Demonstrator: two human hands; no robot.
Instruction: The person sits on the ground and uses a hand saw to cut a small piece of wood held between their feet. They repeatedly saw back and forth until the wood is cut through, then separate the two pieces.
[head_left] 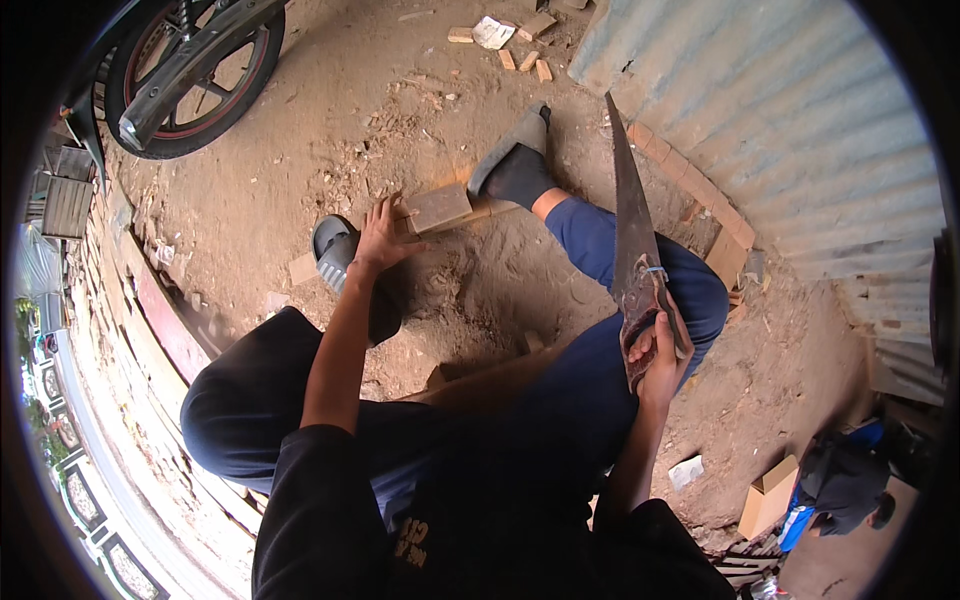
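Two hands, two objects: left hand (380, 238) presses flat, fingers spread, on wood block (437, 208) lying on the dirt.
Right hand (657, 350) clamps handsaw (633, 240) by its handle, blade pointing away, well right of block.

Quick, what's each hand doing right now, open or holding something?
Left hand: open, fingers spread, touching the end of the wooden block on the ground.
Right hand: closed around the handle of the hand saw.
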